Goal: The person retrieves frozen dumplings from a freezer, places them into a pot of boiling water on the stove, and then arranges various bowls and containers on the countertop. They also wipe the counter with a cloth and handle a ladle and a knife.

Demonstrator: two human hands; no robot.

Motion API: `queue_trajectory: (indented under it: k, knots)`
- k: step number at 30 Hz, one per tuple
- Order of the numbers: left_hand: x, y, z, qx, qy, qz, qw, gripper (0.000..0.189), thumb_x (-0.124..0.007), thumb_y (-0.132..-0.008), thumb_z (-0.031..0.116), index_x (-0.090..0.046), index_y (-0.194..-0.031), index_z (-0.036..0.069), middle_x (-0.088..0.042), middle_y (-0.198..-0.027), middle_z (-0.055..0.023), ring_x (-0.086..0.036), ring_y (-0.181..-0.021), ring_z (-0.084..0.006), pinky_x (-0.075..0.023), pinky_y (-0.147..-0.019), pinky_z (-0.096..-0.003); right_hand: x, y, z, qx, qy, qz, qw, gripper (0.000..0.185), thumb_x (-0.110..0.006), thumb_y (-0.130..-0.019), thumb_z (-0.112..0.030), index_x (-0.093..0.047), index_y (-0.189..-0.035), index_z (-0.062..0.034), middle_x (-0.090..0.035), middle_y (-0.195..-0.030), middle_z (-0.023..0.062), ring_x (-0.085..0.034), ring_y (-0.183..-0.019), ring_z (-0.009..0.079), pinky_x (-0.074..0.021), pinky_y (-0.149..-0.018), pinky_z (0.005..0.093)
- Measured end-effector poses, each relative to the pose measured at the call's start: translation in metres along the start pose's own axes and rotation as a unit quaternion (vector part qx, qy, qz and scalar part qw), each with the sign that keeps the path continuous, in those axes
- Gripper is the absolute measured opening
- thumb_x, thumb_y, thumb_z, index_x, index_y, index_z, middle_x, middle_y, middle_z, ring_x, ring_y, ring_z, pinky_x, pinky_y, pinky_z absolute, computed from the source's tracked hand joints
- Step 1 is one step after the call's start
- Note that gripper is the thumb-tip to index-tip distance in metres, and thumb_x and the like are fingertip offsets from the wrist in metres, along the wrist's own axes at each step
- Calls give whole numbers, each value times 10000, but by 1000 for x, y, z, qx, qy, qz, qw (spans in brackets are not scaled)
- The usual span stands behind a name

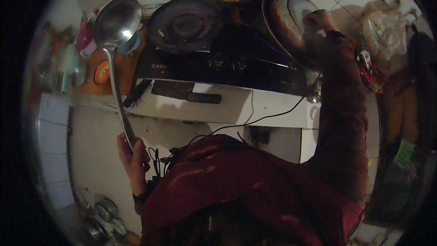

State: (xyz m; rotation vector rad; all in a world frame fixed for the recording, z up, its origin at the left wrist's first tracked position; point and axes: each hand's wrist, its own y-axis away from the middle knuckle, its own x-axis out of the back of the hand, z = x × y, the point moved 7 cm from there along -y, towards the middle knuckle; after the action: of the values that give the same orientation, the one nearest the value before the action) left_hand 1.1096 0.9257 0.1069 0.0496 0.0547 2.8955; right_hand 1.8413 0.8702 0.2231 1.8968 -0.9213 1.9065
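My left hand (134,153) is closed around the handle of a large steel ladle (117,17), which is raised with its bowl away from me, left of the stove. On the far right, my right hand (319,22) grips a round, brown-stained pan lid (276,17) near its middle. The lid is tilted over the right side of a black gas stove (194,65); what lies under it is hidden. The stove's left burner (187,24) is uncovered. Shadow hides the exact grip of my right fingers.
A cleaver (184,92) lies on the white counter (269,106) in front of the stove. A thin black cable (273,114) crosses the counter edge. Bottles and an orange-rimmed round item (101,72) stand left. Plastic bags (385,27) sit right. Metal pots (106,206) are at lower left.
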Motion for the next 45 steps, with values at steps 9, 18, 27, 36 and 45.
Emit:
queue_trajectory:
  k: [9,18,27,36,45]
  knots:
    - [9,16,0,44,-1,76,996,317,-549,-841,111,-411,-1121,57,-462,-701,-3,-395,-454,-40,-290,-373,-181,-63,-72,-16,-4,38,-40,998,422,-641,-677,-407,-654,-903,-51,-647,-829,138,-622,-756,269,-486,-711,378]
    - [7,2,2,40,-8,35,999,302,-540,-844,115,-410,-1112,63,-464,-702,2,-398,-452,-34,-288,-372,-173,15,-30,-26,60,-20,-61,996,434,-644,-749,-276,-576,-1104,-34,-644,-890,138,-626,-744,207,-493,-657,279]
    - [-22,-31,-4,27,87,-178,980,288,-554,-833,66,-418,-1086,56,-451,-697,14,-387,-491,-31,-321,-421,-188,42,224,-122,155,-84,61,982,275,-638,-782,-180,-617,-976,13,-639,-741,30,-552,-630,86,-446,-541,248]
    - [-82,-19,-27,51,68,-381,921,245,-581,-833,69,-421,-1017,48,-415,-661,17,-380,-461,-36,-316,-403,-197,-81,355,-127,101,-67,-59,991,203,-649,-764,-194,-633,-863,-18,-583,-617,123,-563,-515,173,-439,-495,300]
    - [-178,42,-23,79,-13,-534,841,213,-536,-853,89,-420,-1027,50,-429,-655,16,-386,-455,-38,-337,-402,-202,-87,423,-247,25,-591,-266,761,379,-546,-884,-224,-483,-1194,-15,-577,-1014,57,-525,-878,106,-456,-747,262]
